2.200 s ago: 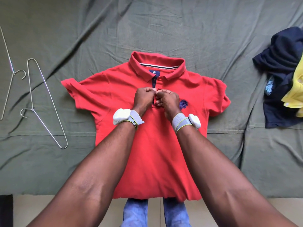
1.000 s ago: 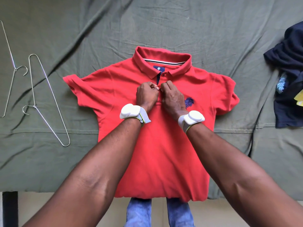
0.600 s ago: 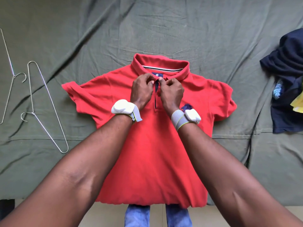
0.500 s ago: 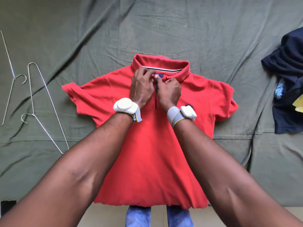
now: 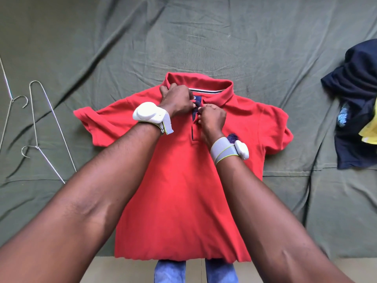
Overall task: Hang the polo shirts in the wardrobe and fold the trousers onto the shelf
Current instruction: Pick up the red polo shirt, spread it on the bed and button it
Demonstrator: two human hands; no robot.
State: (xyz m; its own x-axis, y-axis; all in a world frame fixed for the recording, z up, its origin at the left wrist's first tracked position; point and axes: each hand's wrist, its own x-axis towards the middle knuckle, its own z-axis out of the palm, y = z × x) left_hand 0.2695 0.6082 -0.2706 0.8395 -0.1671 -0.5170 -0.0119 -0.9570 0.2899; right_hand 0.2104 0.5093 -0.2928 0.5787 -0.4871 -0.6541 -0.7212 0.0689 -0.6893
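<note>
Both forearms reach forward from the bottom corners and meet over the chest of a red short-sleeved cotton polo shirt (image 5: 179, 190). The left hand (image 5: 177, 100) lies knuckles-up on the left wing of the collar, its fingers curled and pinching the fabric at the top of the dark blue button placket (image 5: 193, 127). The right hand (image 5: 212, 118) sits just beside it, slightly nearer the person, fingers bunched and pinching the placket's right edge near the neck opening. Each wrist carries a white plastic sensor on a grey elastic band (image 5: 150, 116).

The shirt lies flat, front up, on a wrinkled olive-green cloth (image 5: 224, 37) covering the surface. Its long axis runs straight away from the person, with the collar at the far end and the sleeves spread left and right. The hem overhangs the near edge of the cloth, above the person's blue jeans (image 5: 170, 271).

Bare green cloth lies open beyond the collar and on both sides of the sleeves. Two thin silver wire hangers (image 5: 43, 123) lie well apart from the shirt, towards the left edge. A crumpled heap of navy and yellow clothes (image 5: 359, 111) rests at the right edge, clear of the right sleeve.
</note>
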